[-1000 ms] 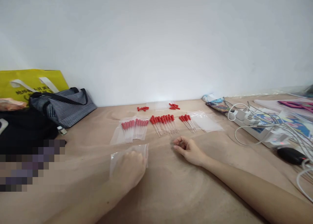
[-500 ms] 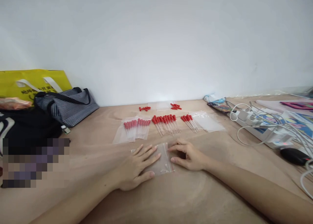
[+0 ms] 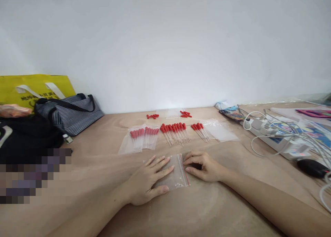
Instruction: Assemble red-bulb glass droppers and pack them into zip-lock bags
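A clear zip-lock bag [image 3: 178, 176] with a red line along its right edge lies flat in front of me. My left hand [image 3: 148, 181] rests on its left part, palm down with fingers spread. At the bag's red-lined edge is my right hand [image 3: 205, 166], its fingers curved and thumb apart from the index finger, with nothing visible between them. Beyond the hands lie a row of red-bulbed droppers [image 3: 176, 131] and a smaller group of droppers [image 3: 200, 130]. Left of them, filled bags of droppers [image 3: 142, 138] overlap. A stack of clear bags [image 3: 222, 130] lies at the right.
Loose red rubber bulbs [image 3: 152, 116] and more red bulbs [image 3: 185, 114] flank clear tubes [image 3: 172, 113] near the wall. A striped bag [image 3: 74, 114] and yellow bag [image 3: 38, 88] stand left. At right are a power strip [image 3: 274, 144], tangled cables and a black mouse [image 3: 311, 168].
Both hands and the zip-lock bag have shifted slightly right and toward me. The left hand stays flat on the bag, and the right stays at its edge.
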Tool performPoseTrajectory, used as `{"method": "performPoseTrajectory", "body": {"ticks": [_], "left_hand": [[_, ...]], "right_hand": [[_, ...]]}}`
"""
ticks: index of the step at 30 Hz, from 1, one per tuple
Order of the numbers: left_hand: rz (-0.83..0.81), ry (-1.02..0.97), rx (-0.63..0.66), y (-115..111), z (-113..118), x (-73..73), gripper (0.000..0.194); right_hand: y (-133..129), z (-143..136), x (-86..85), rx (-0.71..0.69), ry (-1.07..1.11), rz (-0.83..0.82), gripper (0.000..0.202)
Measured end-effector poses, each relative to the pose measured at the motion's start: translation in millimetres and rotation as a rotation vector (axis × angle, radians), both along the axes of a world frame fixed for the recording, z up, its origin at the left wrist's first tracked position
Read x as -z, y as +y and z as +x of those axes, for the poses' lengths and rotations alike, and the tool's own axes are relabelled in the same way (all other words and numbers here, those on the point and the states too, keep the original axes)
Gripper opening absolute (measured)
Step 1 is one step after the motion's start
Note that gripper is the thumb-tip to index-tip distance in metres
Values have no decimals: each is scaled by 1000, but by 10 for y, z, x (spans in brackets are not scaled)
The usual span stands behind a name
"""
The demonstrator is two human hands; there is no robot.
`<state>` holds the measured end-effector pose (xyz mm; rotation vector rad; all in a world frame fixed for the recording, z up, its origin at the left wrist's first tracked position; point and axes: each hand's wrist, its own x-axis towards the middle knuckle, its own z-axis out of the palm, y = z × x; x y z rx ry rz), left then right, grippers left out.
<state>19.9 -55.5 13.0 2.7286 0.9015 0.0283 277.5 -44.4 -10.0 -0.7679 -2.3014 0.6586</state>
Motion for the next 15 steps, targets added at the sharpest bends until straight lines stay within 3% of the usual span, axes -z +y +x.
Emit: {"method": "performPoseTrajectory", "body": {"ticks": [7,12,15], "left_hand": [[-5,-1,1,-3,2,5,55],[2,-1,-21,-27,30,-23,62],[-3,-17,-25,-29,9,-28,64]], "right_hand": [[-12,-3,-26,-115,-52,56,27],[-73,-54,-105,-301,-111,64,50],[-83,-72,-135,-347,-195,103,53]]}}
